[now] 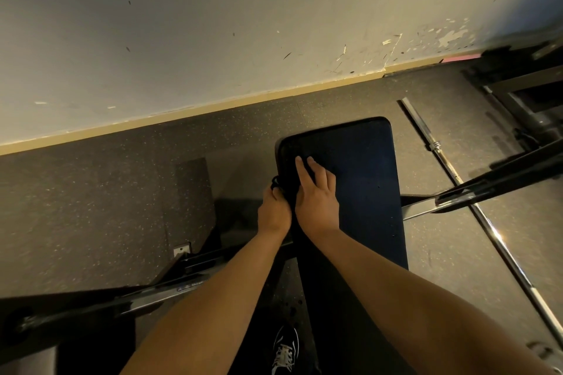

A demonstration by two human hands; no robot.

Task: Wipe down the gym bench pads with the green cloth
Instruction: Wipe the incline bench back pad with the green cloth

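At mid-frame the dark-looking cloth [276,183] bunches at the left edge of the bench pad [365,176]. The left hand [274,210] pinches it, and the right hand [316,195] lies flat beside it, fingers straight.

We're in dim, warm light, a yellowish cast over the wall [182,39] and the floor [91,207]. The wall cools to blue at its top right corner. Hard glare runs along the barbell [499,240]. The bench pad [365,176] sinks near black, and the cloth [278,183] in the left hand [274,213] shows no colour we can read. Deep shadow pools beside the pad. The wide lens slants and slightly bends the baseboard [182,112], and the gear [524,70] at the right edge smears into blur.
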